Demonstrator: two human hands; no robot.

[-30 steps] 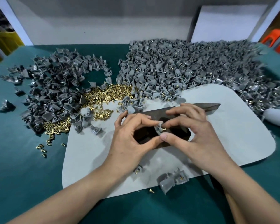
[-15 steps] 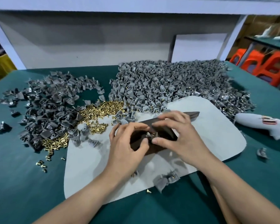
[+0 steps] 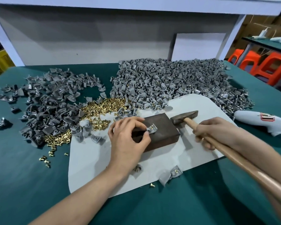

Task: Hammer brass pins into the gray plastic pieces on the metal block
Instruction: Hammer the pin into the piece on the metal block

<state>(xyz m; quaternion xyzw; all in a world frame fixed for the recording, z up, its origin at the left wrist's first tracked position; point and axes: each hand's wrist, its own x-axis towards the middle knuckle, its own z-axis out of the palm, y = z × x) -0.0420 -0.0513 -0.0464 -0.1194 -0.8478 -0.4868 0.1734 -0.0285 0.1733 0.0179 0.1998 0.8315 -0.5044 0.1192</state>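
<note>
A dark metal block [image 3: 162,127] lies on a white mat [image 3: 193,153]. On its top sits one gray plastic piece [image 3: 151,129] with a brass pin standing in it. My left hand [image 3: 128,140] pinches the left edge of that piece with thumb and fingertips. My right hand [image 3: 212,132] grips the wooden handle of a hammer [image 3: 185,118], whose head rests on the mat just right of the block. Loose brass pins [image 3: 102,108] are heaped behind the block to the left.
Two big heaps of gray pieces cover the green table, one at the left [image 3: 45,109] and one at the back right [image 3: 169,82]. Finished pieces [image 3: 170,175] lie at the mat's near edge. A white tool [image 3: 263,122] rests at the far right.
My right hand left the piece on the block and took the hammer's handle. The left hand stays on the piece. The view tilted up.
</note>
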